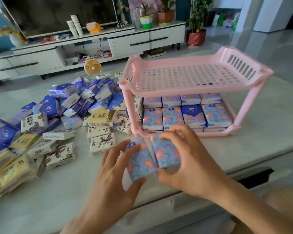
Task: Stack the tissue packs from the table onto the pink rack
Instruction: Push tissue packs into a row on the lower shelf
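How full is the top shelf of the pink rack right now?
Empty. The top shelf shows only its bare perforated floor; the tissue packs in the rack sit on the lower shelf beneath it.

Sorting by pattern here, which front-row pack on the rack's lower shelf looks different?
The third pack from the left on the pink rack's lower shelf: its upper half is solid dark blue, while its three neighbours are pale blue with pink flowers.
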### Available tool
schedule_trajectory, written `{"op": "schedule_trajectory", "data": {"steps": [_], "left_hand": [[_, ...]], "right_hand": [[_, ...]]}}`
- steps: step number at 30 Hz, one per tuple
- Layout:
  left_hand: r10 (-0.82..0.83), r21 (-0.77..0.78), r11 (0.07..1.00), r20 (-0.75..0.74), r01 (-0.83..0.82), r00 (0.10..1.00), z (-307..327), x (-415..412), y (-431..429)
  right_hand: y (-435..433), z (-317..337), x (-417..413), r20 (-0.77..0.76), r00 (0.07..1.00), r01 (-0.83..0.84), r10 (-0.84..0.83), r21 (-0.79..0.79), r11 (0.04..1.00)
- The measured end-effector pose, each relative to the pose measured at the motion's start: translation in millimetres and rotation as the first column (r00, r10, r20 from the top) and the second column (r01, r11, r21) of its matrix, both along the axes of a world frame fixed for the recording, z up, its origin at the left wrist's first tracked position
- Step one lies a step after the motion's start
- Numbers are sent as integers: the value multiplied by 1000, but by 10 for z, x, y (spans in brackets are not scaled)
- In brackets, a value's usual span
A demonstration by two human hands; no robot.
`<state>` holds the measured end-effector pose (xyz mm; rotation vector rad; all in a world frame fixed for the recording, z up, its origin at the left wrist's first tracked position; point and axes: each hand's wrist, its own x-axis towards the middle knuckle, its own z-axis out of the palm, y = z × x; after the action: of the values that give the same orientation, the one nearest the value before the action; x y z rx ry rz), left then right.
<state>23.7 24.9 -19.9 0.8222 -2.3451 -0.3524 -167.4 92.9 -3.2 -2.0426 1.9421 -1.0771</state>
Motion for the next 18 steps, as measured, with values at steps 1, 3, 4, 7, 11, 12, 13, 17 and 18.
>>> {"op": "schedule_trajectory", "data": {"steps": [1,3,4,7,11,12,13,17,18], "left_hand": [[-3,-21,1000,-22,3,1000,44,-99,4],[-10,-71,997,-51,6,999,128,-324,-20],[-9,-93,996,-61,3,998,162,-441,-52],[31,-135,990,-54,-39,998,207,-764,-203],[42,-153,988,42,-35,998,212,-988,-394],[30,-157,987,67,-19,997,214,-1005,-435],[28,-192,981,96,-9,995,209,-1014,-476],[106,-347,937,196,-32,975,121,-1014,-490],[121,-353,935,201,-44,972,96,-1004,-456]], "right_hand": [[-8,38,-89,24,998,60,-58,-75,995],[-77,104,-271,36,982,191,-187,-189,963],[-127,123,-353,27,970,242,-242,-219,945],[-257,111,-500,-1,943,325,-332,-206,923],[-342,62,-544,-100,925,345,-367,-186,920],[-360,63,-546,-127,924,338,-362,-176,925],[-382,63,-549,-145,923,332,-356,-166,928],[-443,20,-557,-189,922,311,-337,-153,938],[-447,5,-561,-194,927,298,-322,-143,944]]}}
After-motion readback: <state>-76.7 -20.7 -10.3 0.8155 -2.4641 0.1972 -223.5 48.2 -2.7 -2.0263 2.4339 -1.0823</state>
